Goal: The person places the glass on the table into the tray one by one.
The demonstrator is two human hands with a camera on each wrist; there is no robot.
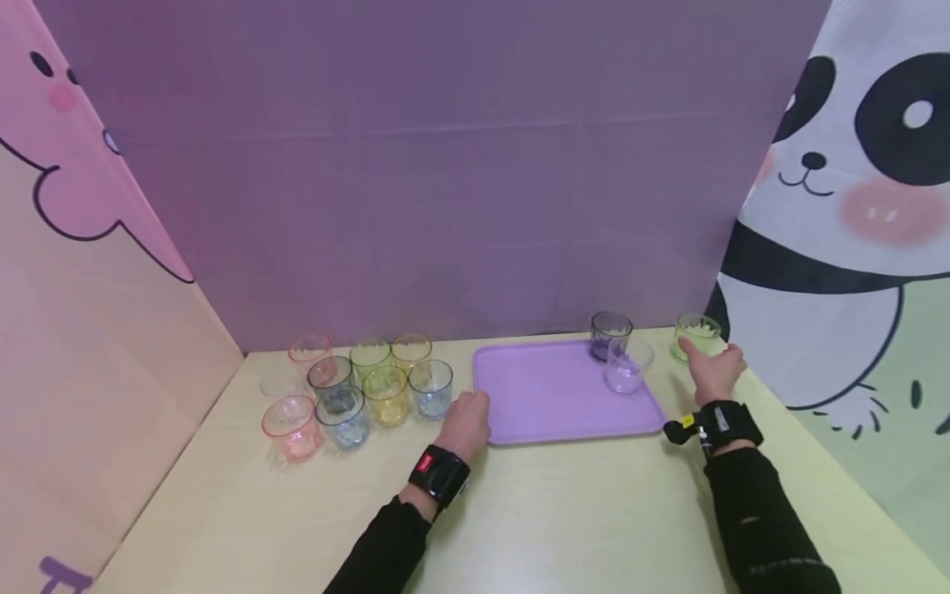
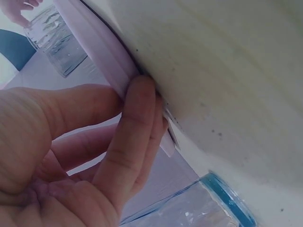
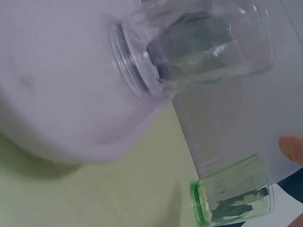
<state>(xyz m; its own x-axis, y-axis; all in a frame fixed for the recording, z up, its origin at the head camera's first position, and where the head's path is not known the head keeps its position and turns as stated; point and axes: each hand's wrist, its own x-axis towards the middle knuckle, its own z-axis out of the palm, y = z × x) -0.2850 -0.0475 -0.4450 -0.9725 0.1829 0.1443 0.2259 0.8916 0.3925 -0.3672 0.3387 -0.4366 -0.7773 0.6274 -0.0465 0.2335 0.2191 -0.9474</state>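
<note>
My left hand (image 1: pixel 463 425) pinches the near left edge of a purple tray (image 1: pixel 534 404), thumb on one side of the rim and fingers on the other. On the tray's right part stand a dark grey glass (image 1: pixel 610 330) and a clear glass (image 1: pixel 627 373). Right of the tray, a green-tinted glass (image 1: pixel 698 330) stands upright on the table. My right hand (image 1: pixel 716 375) is at it, overlapping it in the head view. In the right wrist view, the thumb (image 3: pixel 292 149) is spread away from the green glass, and most of the hand is out of frame.
Several tinted glasses stand in a cluster left of the tray: pink (image 1: pixel 297 437), blue (image 1: pixel 345 422), yellow (image 1: pixel 386 396), green and grey. Another blue glass (image 1: pixel 431 392) is close beside my left hand. A purple wall (image 1: pixel 445 206) backs the pale table (image 1: pixel 564 511); printed panels flank it.
</note>
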